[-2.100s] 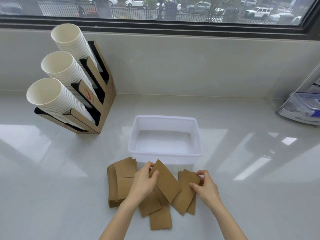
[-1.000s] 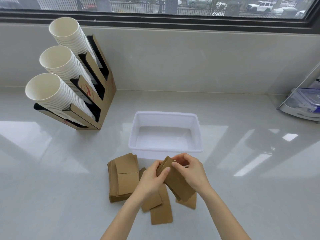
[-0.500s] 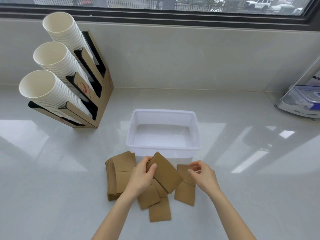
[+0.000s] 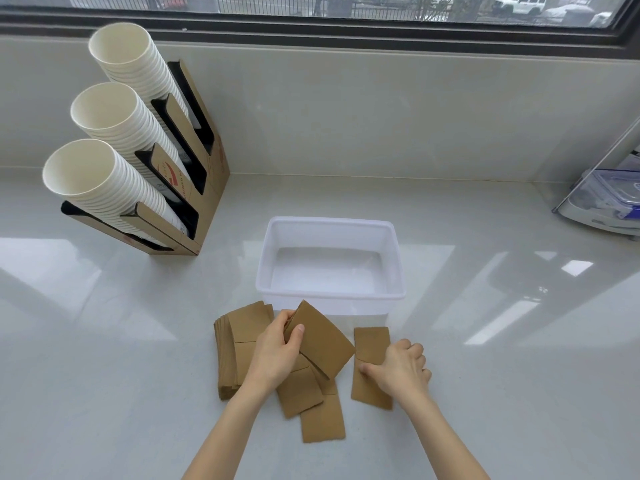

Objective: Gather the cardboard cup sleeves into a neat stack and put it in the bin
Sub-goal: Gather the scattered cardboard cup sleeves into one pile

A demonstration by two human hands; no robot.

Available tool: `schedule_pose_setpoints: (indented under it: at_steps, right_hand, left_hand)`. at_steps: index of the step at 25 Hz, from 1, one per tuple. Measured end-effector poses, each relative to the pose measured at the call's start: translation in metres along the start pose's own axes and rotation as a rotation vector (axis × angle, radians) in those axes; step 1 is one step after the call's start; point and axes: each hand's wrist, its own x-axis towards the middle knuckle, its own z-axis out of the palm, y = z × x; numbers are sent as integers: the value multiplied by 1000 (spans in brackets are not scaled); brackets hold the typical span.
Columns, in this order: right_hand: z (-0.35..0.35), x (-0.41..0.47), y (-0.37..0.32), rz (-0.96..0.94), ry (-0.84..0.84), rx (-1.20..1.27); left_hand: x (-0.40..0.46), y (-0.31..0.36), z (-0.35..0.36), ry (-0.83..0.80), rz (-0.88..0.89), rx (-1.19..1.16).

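Brown cardboard cup sleeves lie on the counter in front of the white plastic bin (image 4: 330,295). My left hand (image 4: 275,351) grips a small bundle of sleeves (image 4: 322,341), tilted up off the counter. A thicker pile of sleeves (image 4: 235,337) lies flat to its left. Two loose sleeves (image 4: 320,420) lie under and below the held bundle. My right hand (image 4: 401,372) rests on a lone sleeve (image 4: 371,344) at the right, with the thumb at its left edge and the fingers curled on it; whether it grips the sleeve is unclear. The bin has nothing in it.
A cardboard dispenser (image 4: 194,188) with three rows of stacked white paper cups (image 4: 104,174) stands at the back left. A clear plastic container with a blue lid (image 4: 609,199) sits at the far right edge. A wall and window sill run behind the counter.
My right hand let go of the bundle, moved right and came down onto the lone sleeve. My left hand keeps hold of the bundle. The camera has tilted slightly.
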Motion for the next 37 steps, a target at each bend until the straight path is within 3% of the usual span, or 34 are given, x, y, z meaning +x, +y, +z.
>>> schedule_pose_setpoints:
  at_steps: [4, 9, 12, 18, 25, 37]
  right_hand:
    - [0, 2, 3, -35, -15, 149]
    - [-15, 1, 19, -98, -45, 704]
    - [-30, 0, 26, -130, 16, 884]
    - [-47, -16, 16, -341, -86, 902]
    - [-35, -25, -14, -453, -190, 869]
    - [-20, -28, -33, -527, -9, 780]
  left_hand:
    - [-1, 2, -2, 7, 2, -6]
    - [-1, 2, -4, 32, -5, -16]
    - [-2, 2, -4, 50, -6, -19]
    - [-4, 5, -2, 15, -38, -31]
    - [-9, 3, 0, -41, -121, -119]
    - [-11, 1, -6, 40, -142, -223]
